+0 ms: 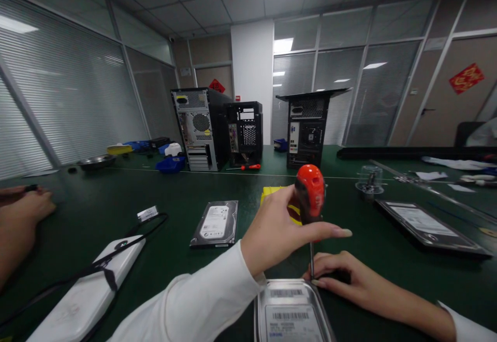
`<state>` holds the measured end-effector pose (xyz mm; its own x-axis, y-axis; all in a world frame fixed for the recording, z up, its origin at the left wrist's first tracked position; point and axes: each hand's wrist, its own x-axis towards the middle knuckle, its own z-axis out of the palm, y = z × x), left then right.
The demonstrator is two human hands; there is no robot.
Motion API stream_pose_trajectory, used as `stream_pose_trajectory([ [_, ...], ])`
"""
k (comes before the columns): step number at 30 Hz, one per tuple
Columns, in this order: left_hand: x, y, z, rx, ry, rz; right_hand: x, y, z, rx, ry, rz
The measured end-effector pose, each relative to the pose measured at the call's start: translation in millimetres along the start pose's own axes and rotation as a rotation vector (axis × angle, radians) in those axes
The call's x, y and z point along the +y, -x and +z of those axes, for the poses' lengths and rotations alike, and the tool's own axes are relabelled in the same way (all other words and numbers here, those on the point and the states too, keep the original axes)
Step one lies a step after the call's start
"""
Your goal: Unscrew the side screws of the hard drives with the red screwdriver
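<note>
A red and black screwdriver (pixel 309 192) stands nearly upright, its handle in my left hand (pixel 277 225), with the thumb stretched to the right. Its shaft points down at the upper right corner of a silver hard drive (pixel 289 313) at the bottom centre. Beside that corner, my right hand (pixel 341 274) has its fingertips drawn together round the lower end of the shaft; whatever they pinch is too small to make out. The screwdriver's tip is hidden by the fingers. Behind my left hand lies a yellow object (pixel 272 191), partly covered.
Hard drives lie left (pixel 215 223) and right (pixel 430 228). A white power strip (pixel 89 290) with a black cable is at lower left, near another person's hand (pixel 27 210). Computer cases (pixel 200 130) stand behind, with another screwdriver (pixel 250 166). A clear container (pixel 370 180) holds small parts.
</note>
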<state>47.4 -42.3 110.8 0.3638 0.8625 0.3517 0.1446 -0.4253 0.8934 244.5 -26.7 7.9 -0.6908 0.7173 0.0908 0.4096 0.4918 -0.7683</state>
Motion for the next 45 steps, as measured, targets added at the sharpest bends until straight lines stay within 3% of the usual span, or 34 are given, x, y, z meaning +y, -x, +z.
stream_pose_trajectory([
  [3,0,-2,0.8,0.035,0.101,-0.013,1,-1,0,-0.002,-0.01,-0.007],
  [8,3,-3,2.3,-0.009,0.249,-0.053,4,-1,1,-0.004,-0.007,-0.005],
  [15,0,-4,1.6,-0.076,0.237,-0.029,-4,1,-1,-0.006,-0.003,-0.014],
  [22,-2,-2,-1.0,-0.025,-0.064,0.061,-10,4,-3,0.001,-0.006,0.086],
  [29,0,-3,-1.9,0.001,0.057,0.063,-7,3,-3,-0.001,0.002,0.081],
  [45,-1,0,2.5,-0.047,0.048,0.056,-2,-1,-1,-0.025,-0.055,-0.001],
])
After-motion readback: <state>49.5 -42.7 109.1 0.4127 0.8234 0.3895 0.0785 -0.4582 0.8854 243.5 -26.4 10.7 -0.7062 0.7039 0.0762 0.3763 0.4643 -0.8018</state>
